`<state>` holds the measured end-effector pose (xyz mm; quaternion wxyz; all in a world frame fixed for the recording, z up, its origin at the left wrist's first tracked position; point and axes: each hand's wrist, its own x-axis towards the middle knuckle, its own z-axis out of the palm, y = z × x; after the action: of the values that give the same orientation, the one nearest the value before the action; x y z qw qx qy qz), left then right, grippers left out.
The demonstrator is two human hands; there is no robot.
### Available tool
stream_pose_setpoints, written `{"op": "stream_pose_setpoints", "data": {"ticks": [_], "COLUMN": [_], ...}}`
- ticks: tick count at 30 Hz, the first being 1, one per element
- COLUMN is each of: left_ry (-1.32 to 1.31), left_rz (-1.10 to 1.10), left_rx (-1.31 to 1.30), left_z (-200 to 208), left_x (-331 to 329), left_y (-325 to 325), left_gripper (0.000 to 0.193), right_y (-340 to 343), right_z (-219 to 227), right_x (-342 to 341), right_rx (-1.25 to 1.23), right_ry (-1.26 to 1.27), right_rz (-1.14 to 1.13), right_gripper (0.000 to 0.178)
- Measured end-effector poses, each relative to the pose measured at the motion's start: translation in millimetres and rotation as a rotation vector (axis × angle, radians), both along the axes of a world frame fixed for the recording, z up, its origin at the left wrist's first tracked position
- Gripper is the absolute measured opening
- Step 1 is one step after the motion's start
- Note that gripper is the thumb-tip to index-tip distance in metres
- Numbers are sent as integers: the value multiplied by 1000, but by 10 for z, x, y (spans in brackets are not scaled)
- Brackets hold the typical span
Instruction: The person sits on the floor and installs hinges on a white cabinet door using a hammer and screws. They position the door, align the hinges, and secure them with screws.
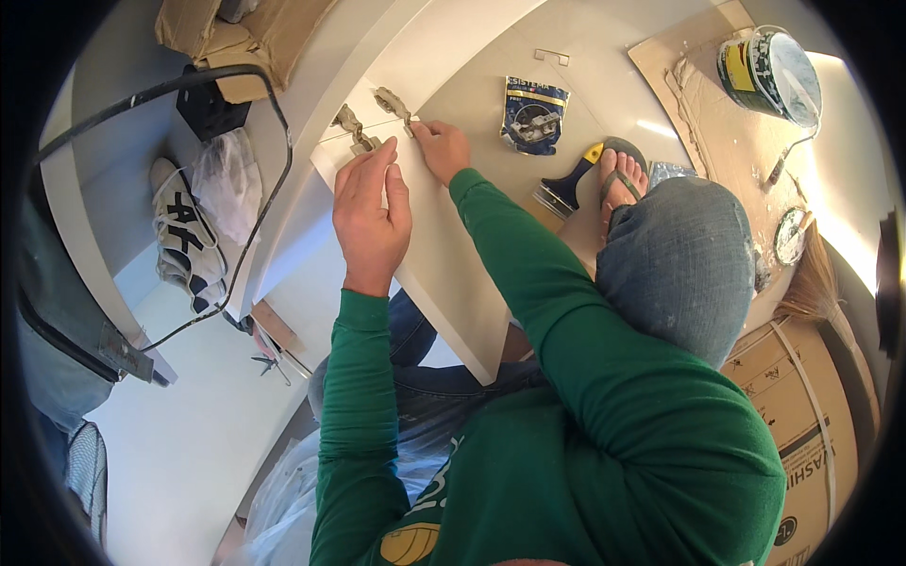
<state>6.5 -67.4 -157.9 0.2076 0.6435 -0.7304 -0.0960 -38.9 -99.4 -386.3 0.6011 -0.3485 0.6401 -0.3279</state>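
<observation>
White boards of a cabinet [307,123] fill the region from ten to twelve o'clock, the largest structure we see. At two o'clock we find a flattened cardboard sheet [679,66] on the floor, and at four o'clock a strapped brown carton [802,424]. Next in size, a white panel [429,226] runs from eleven o'clock, where its far end meets the cabinet, toward the centre. On the cardboard at two o'clock we note a dark green bucket [769,80] with a whitened interior; at nine o'clock, a white-and-black sneaker [184,236] beside a crumpled plastic bag [229,179].

Of the hands, we observe the left hand [371,222] at ten o'clock, half open, thumb clear of the fingers, nothing visible in its grasp. The right hand [442,151], at twelve o'clock, has its fingers bent in at a hinge; we cannot tell whether they grip it. Smaller still are a blue packet [536,104] at one o'clock, the left hinge [349,123] and right hinge [392,101] at eleven, both at the panel's far end, and a metal handle [540,53] near one.
</observation>
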Motion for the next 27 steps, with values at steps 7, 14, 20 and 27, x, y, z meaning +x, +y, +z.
{"op": "stream_pose_setpoints", "data": {"ticks": [7, 14, 20, 27], "left_ry": [-24, -3, 35, 30], "left_rz": [11, 25, 41, 42], "left_rx": [7, -5, -23, -31], "left_z": [-6, -13, -25, -48], "left_x": [-17, -15, -16, 2], "left_y": [-11, -2, -6, 13], "left_gripper": [29, 31, 32, 32], "right_y": [-18, 59, 21, -27], "right_z": [126, 177, 99, -109], "right_x": [-139, -44, -52, -1], "right_rx": [93, 19, -10, 4], "right_ry": [-95, -69, -140, -170], "right_rz": [60, -15, -5, 36], "right_gripper": [38, 36, 40, 47]}}
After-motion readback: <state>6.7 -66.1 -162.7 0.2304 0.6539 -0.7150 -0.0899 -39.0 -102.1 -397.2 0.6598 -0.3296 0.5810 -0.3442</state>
